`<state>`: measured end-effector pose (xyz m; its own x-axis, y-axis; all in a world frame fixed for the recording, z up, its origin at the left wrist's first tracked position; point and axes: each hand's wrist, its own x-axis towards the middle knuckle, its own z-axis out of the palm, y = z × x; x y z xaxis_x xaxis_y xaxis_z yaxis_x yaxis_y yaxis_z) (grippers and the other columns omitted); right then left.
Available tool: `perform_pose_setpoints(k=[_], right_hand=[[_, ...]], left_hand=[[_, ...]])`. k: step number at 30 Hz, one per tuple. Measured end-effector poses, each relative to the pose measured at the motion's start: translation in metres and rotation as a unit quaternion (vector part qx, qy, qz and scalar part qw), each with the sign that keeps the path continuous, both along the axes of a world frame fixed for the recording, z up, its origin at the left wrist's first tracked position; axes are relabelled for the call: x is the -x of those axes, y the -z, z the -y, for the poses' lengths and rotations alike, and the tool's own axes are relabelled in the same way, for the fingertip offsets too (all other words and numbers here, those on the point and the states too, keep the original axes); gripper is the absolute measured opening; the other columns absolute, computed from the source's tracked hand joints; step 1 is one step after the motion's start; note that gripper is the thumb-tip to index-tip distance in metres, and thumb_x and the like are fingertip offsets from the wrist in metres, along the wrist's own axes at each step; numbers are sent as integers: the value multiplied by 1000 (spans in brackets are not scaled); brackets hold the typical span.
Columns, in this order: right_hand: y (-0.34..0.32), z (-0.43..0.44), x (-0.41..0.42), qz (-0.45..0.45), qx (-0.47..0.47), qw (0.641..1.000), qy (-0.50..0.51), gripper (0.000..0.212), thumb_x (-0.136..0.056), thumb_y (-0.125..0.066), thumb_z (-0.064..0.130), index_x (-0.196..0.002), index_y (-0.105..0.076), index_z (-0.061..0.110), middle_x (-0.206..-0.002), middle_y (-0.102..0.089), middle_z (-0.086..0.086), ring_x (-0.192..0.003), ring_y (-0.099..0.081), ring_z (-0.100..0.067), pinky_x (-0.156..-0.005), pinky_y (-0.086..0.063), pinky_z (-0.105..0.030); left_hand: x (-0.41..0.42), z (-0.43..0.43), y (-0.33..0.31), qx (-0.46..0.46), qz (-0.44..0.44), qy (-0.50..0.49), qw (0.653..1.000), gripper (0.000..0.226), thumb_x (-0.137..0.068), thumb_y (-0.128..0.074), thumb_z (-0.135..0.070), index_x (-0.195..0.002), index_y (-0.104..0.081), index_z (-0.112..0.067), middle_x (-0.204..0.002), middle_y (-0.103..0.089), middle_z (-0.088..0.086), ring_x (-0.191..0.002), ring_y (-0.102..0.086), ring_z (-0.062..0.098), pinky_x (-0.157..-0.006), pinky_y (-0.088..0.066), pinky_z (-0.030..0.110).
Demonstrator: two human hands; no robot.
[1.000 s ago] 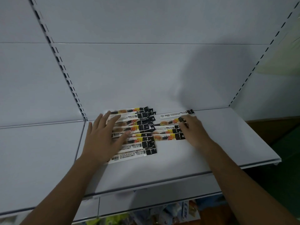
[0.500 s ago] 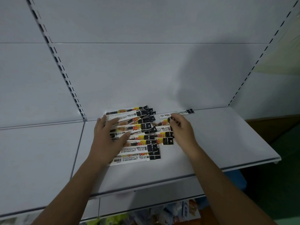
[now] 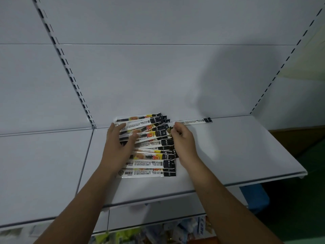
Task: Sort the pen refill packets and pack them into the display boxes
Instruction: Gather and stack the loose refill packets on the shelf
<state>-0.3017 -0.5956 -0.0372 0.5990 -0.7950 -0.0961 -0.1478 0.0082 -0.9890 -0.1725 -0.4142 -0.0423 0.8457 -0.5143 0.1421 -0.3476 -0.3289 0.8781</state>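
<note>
Several long pen refill packets [image 3: 151, 162], white with black ends and orange-yellow print, lie fanned in one pile on a white shelf [image 3: 228, 152]. My left hand [image 3: 119, 143] lies flat on the pile's left side with fingers spread. My right hand [image 3: 182, 140] is at the pile's right ends, fingers curled against the black tips of the packets. One single packet [image 3: 193, 121] lies apart along the back wall, just beyond my right hand. No display box is in view.
The shelf's front edge [image 3: 175, 194] runs below my forearms. A second white shelf [image 3: 40, 166] adjoins on the left. Slotted uprights [image 3: 70, 74] stand on the back panel. Colourful goods [image 3: 158, 229] show on a lower level, and a blue object [image 3: 255, 196] at lower right.
My right hand has slid left, pushing the right group of packets into the left pile so they form one stack. My left hand has stayed on the pile. One packet stayed behind at the back.
</note>
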Motion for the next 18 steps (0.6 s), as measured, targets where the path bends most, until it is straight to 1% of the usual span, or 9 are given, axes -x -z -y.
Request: perform_pose_setpoints(k=[2,4,5,8,10,12,14,16,18], right_hand=[[-1,-2,0,8,5,1000,-7,38,-106,-54,21,-144,-56,19,-139,-61,4,-126,-58,-14,-108,-48,-32],[-2,-1,4,25,12,1000,-11,38,-108,-51,21,-146,-55,21,-143,-58,6,-130,-56,-11,-106,-45,-26],[-2,2,7,30,27,999,-6,37,-109,-51,23,-146,-54,23,-145,-56,8,-132,-53,-9,-106,-42,-23],[-2,11,14,8,72,997,11,39,-110,-47,30,-149,-49,28,-151,-51,8,-139,-46,-9,-108,-35,-23],[-7,6,11,-15,70,997,-1,41,-111,-43,33,-150,-48,23,-146,-54,8,-133,-47,-8,-105,-33,-22],[-10,-5,5,-6,55,998,-29,36,-111,-41,33,-144,-52,22,-123,-59,19,-118,-51,-4,-98,-36,-18],[-10,-19,-1,12,50,997,-53,34,-111,-42,33,-141,-55,22,-111,-57,24,-109,-54,0,-93,-39,-15],[-4,-20,-3,31,34,997,-65,36,-111,-43,35,-142,-56,22,-117,-63,19,-111,-59,0,-96,-44,-17],[-1,-3,0,27,78,995,-58,33,-110,-46,33,-137,-61,22,-127,-66,12,-116,-61,-3,-98,-46,-18]], left_hand=[[1,2,2,2,9,-4,1000,62,-95,-62,-61,-148,-46,-33,-165,-31,-6,-149,-39,20,-120,-38,50],[2,1,0,-1,3,-23,1000,60,-98,-61,-56,-151,-44,-34,-170,-25,-4,-156,-27,17,-125,-28,46],[1,-1,1,4,-4,-30,1000,57,-99,-61,-53,-151,-43,-36,-170,-24,-3,-156,-25,17,-126,-26,46],[-4,-7,7,29,-11,-33,999,52,-101,-57,-54,-149,-41,-41,-167,-32,-5,-155,-30,18,-124,-30,52],[-5,-6,10,36,-21,-32,999,52,-101,-54,-59,-149,-40,-44,-164,-36,-6,-153,-33,19,-122,-33,54],[-4,-1,8,37,-28,-30,998,52,-101,-50,-63,-148,-40,-46,-163,-38,-7,-152,-35,19,-121,-35,54],[-1,3,5,41,-29,-24,998,52,-99,-48,-67,-147,-41,-48,-161,-41,-7,-149,-40,20,-120,-38,55],[0,4,3,40,-26,-13,999,51,-100,-49,-66,-147,-43,-48,-164,-37,-7,-149,-40,20,-120,-38,53],[1,2,3,40,-29,-10,999,47,-103,-51,-58,-148,-44,-47,-171,-23,-10,-154,-32,17,-123,-33,50]])
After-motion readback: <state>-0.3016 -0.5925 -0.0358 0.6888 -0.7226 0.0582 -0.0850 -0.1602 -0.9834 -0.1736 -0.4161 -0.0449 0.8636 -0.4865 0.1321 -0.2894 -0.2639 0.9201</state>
